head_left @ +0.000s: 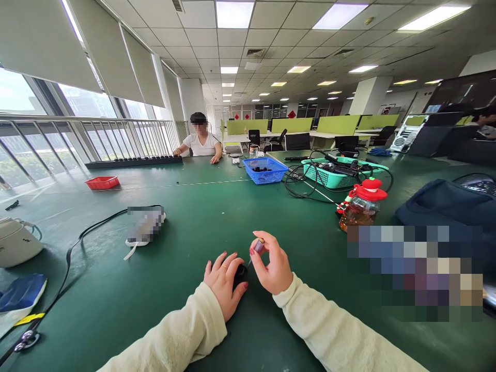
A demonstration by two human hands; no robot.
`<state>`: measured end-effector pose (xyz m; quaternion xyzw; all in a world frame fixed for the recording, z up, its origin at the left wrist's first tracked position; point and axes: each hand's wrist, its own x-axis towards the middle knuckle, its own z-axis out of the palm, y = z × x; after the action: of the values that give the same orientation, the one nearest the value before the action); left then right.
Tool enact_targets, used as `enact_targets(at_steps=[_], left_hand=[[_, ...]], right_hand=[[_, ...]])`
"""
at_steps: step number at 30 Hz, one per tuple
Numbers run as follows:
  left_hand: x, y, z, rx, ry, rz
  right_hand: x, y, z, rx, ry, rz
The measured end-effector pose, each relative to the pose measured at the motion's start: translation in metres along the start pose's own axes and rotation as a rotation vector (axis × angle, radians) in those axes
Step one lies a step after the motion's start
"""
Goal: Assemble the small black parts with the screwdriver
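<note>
Black rounded object [240, 272] rests on a broad dark-green tabletop [194, 217] with a smooth, slightly glossy surface, in a large office with a white tiled ceiling [201, 37] and bright rectangular light panels [234, 14]. Along the left side run pale roller blinds [46, 44] and a silvery metal railing [58, 120]; at the far end of the room stand lime-green desk partitions [248, 127]. Across the table sits a co-worker in a white short-sleeved top [201, 145]. Farther up the table are a shallow red plastic tray [103, 183], a blue perforated plastic basket [266, 177] and a mint-green plastic basket [329, 179] heaped with black cables, while a clear jar with a red lid [360, 209] stands to the right. At the near edge, the black object lies between the index finger and thumb of the bare left hand [225, 284], which holds it against the table, its fingers slightly spread. The bare right hand [273, 266], just beside it, pinches a thin-shafted tool with a short purplish cylindrical handle [259, 245], tilted downward toward the object; whether its tip touches cannot be told. The object looks small, dark and curved, and is partly covered by the fingers, so finer detail is hidden.
</note>
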<state>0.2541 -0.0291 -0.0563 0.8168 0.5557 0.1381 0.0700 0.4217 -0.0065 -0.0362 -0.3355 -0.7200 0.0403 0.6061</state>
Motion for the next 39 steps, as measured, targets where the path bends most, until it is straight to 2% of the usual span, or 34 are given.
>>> enact_targets(at_steps=[8,16,19,24,30,34,36,39], left_hand=[[0.000,-0.002,0.005,-0.003,0.005,0.059],[0.000,-0.002,0.003,-0.036,-0.009,0.109],[0.004,-0.005,0.005,-0.042,0.023,0.124],[0.010,-0.003,0.005,-0.062,0.061,0.124],[-0.002,-0.003,-0.006,-0.034,-0.048,0.113],[-0.025,-0.031,-0.019,-0.016,-0.106,0.101],[-0.039,-0.057,-0.029,-0.007,-0.099,0.068],[-0.060,-0.109,-0.049,0.054,-0.055,-0.042]], right_hand=[[0.002,-0.001,-0.002,-0.048,-0.012,-0.073],[0.000,-0.004,0.000,-0.002,-0.012,-0.018],[0.000,-0.005,0.000,0.011,-0.007,-0.010],[0.000,0.004,0.002,0.049,0.063,0.115],[0.001,0.015,0.004,0.142,0.132,0.258],[0.003,0.016,0.004,0.166,0.171,0.297],[0.003,0.015,0.004,0.168,0.182,0.307],[0.003,0.015,0.006,0.178,0.182,0.304]])
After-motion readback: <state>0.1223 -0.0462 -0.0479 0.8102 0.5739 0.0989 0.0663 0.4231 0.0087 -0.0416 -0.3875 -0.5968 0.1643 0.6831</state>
